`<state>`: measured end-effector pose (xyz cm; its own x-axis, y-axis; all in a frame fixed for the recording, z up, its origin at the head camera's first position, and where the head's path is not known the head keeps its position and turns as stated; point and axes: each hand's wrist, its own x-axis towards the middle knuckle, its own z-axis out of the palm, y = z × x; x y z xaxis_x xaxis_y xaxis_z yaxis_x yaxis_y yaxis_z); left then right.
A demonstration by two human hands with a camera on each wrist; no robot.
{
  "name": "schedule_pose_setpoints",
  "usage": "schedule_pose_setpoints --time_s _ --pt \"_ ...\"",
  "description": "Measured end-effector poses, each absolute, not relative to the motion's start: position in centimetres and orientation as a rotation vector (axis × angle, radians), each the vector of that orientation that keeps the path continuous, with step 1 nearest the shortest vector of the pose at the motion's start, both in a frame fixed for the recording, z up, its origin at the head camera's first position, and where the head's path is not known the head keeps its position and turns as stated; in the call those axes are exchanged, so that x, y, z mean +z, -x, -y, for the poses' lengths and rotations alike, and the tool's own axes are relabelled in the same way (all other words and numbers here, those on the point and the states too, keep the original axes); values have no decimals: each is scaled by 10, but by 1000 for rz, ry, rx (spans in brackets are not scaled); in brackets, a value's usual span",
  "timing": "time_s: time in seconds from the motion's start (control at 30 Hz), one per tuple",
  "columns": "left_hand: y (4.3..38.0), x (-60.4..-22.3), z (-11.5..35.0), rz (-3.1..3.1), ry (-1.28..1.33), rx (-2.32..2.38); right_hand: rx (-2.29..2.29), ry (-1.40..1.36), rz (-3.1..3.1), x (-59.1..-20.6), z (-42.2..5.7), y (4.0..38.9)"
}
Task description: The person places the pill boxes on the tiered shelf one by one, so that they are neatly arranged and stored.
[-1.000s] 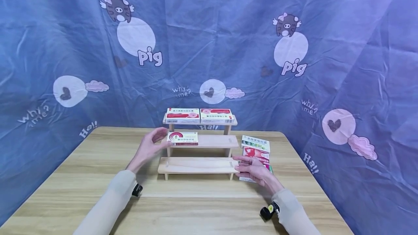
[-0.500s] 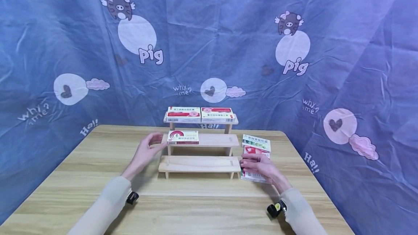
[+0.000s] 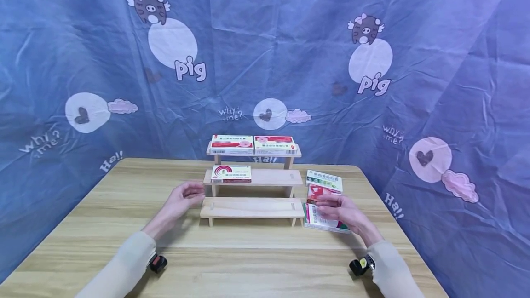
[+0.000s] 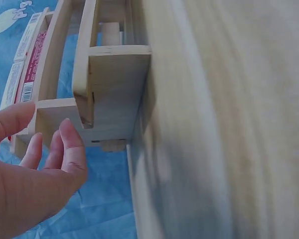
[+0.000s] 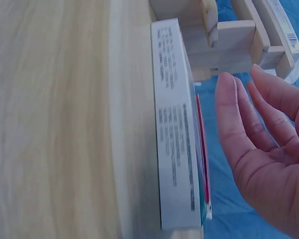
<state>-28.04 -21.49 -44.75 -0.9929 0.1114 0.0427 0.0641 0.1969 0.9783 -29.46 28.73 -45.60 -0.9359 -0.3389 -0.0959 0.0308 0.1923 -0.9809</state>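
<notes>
A three-step wooden rack (image 3: 252, 207) stands mid-table. On its middle step, at the left end, lies a white medicine box with red arcs (image 3: 231, 174). Two red-and-white medicine boxes (image 3: 232, 144) lie side by side on the top step. My left hand (image 3: 179, 206) hovers just left of the rack, fingers loosely bent around nothing. My right hand (image 3: 345, 215) hangs over the boxes to the right of the rack, also holding nothing. Under and beside it lie a white-and-green box (image 3: 324, 180), a red box (image 3: 319, 192) and a white box with a pink-and-green edge (image 3: 320, 221).
A wooden table (image 3: 248, 266) carries everything. Behind it hangs a blue curtain (image 3: 265, 59) with printed pigs. Both wrists wear small black cameras, the left camera (image 3: 158, 263) and the right camera (image 3: 359, 266).
My left hand has drawn back from the box on the middle step, moving left and toward me. My right hand has left the rack's lower step and shifted right, over the boxes.
</notes>
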Motion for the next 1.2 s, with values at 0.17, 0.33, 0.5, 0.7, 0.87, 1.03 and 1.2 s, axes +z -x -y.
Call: schedule_pose_setpoints --time_s 0.17,0.33,0.5,0.7,0.87,1.03,1.2 --pt "275 -454 216 -2396 -160 1917 -1718 257 -2329 -458 -294 293" --pt "274 -460 211 -2383 -147 1895 -1718 228 -2365 -461 -303 290" --pt "276 -464 208 -2347 -119 1887 -1693 252 -2418 -462 -312 287" --pt "280 -468 207 -2300 -130 1890 -1613 250 -2498 -464 -323 286" --pt "280 -471 211 -2194 -92 1929 -1537 281 -2568 -463 -327 287" --pt "281 -471 215 -2056 -80 2001 -1487 324 -2597 -463 -333 286" --pt "282 -471 216 -1995 -80 2012 -1468 362 -2592 -463 -341 286"
